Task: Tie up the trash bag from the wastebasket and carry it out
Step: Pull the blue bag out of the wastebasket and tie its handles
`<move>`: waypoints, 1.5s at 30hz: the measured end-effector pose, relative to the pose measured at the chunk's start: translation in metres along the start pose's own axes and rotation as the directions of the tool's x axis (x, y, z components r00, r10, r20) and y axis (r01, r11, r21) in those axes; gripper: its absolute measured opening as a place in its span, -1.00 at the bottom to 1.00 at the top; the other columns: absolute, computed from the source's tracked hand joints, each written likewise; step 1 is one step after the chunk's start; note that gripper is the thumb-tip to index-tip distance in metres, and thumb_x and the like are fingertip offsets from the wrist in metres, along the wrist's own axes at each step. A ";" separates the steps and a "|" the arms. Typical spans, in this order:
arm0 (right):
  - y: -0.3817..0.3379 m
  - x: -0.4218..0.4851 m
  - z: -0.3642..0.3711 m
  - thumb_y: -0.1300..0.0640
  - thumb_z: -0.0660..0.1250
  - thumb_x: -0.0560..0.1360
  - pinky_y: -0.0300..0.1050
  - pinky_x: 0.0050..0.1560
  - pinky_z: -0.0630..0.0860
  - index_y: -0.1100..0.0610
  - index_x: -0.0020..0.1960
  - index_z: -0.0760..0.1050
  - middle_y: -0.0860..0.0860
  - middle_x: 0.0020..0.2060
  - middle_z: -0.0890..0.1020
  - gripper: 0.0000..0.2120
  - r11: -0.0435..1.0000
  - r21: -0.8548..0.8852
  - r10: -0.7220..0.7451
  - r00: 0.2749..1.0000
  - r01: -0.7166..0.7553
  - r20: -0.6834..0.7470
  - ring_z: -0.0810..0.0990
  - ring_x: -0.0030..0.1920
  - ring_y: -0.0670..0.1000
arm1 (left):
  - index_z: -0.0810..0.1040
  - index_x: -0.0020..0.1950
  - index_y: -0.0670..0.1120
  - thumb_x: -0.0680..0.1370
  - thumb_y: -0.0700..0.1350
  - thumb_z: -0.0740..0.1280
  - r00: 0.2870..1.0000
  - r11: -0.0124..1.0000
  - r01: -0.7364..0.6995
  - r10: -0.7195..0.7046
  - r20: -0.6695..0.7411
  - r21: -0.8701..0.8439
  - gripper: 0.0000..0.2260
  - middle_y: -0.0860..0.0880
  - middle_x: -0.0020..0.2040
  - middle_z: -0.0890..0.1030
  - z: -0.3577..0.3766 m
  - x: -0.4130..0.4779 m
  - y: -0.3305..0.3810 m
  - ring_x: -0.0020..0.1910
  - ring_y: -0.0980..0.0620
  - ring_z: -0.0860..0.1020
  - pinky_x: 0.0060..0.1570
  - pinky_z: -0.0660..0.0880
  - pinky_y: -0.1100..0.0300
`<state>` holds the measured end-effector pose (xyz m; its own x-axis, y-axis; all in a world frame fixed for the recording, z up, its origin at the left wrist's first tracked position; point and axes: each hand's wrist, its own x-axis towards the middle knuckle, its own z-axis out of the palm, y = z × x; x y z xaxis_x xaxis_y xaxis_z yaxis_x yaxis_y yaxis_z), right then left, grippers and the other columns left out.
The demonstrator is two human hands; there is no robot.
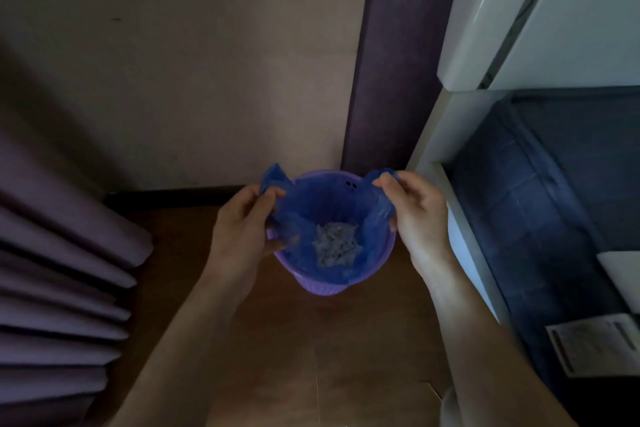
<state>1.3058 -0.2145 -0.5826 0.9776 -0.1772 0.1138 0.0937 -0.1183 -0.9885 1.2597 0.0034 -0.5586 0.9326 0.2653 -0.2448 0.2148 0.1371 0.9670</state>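
A small purple wastebasket (322, 284) stands on the wooden floor near the wall corner. A blue trash bag (329, 201) lines it, with crumpled grey paper (336, 246) at the bottom. My left hand (242, 229) pinches the bag's left edge, and a blue flap sticks up above the fingers. On the other side my right hand (415, 215) grips the bag's right edge, lifted just off the rim. The bag's mouth is spread wide between both hands, and its body sits inside the basket.
Purple pleated curtains (59, 270) hang at the left. A beige wall (207, 62) and a purple strip (394, 62) stand behind the basket. A white shelf unit (450, 184) with a dark blue lined compartment and papers (595, 343) rises close on the right.
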 end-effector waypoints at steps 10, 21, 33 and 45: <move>-0.016 0.007 0.006 0.15 0.34 0.58 -0.04 0.24 0.53 -0.07 0.51 0.25 0.13 0.01 0.63 -0.45 0.958 0.266 -0.193 0.923 0.104 0.333 0.64 0.08 0.03 | 0.59 0.11 -0.07 0.52 -0.16 0.29 0.869 0.913 -0.407 0.379 0.317 0.022 -0.80 0.10 0.32 0.54 -0.004 0.004 0.023 0.32 0.24 0.48 0.16 0.45 0.36; -0.008 0.006 0.056 0.07 0.48 0.46 -0.16 -0.19 0.58 0.04 0.11 0.60 -0.12 -0.21 0.70 -0.76 0.985 -0.044 -0.137 0.914 0.166 0.382 0.67 -0.17 -0.16 | 0.52 0.36 -0.02 0.60 -0.08 0.26 0.758 0.861 -0.484 0.323 0.567 0.156 -0.67 -0.01 0.26 0.62 0.021 0.017 0.031 0.29 0.08 0.54 0.30 0.46 0.15; -0.011 0.018 0.045 0.16 0.42 0.53 -0.10 -0.23 0.62 0.21 0.03 0.58 0.09 -0.30 0.64 -0.86 0.995 0.055 -0.101 0.895 0.086 0.435 0.64 -0.29 -0.02 | 0.59 -0.10 -0.14 0.63 -0.28 0.24 0.875 0.915 -0.364 0.272 0.400 0.175 -0.83 0.00 -0.27 0.64 0.027 0.060 -0.057 -0.26 0.04 0.63 -0.10 0.55 0.14; 0.034 0.030 -0.059 -0.07 0.67 0.17 -0.02 0.25 0.53 0.06 0.21 0.57 0.07 0.28 0.60 -0.34 0.956 0.285 0.000 0.970 -0.072 0.245 0.52 0.37 0.12 | 0.38 -0.24 -0.09 0.69 -0.10 0.16 0.999 0.866 0.032 -0.008 0.048 -0.500 -0.71 0.08 -0.47 0.27 0.033 0.078 -0.067 -0.50 0.11 0.27 -0.19 0.46 0.11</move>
<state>1.3267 -0.2813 -0.6068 0.9939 0.0677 0.0866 0.0734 0.1779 -0.9813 1.3278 -0.0165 -0.6400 0.9437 0.2176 -0.2492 0.0704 0.6040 0.7939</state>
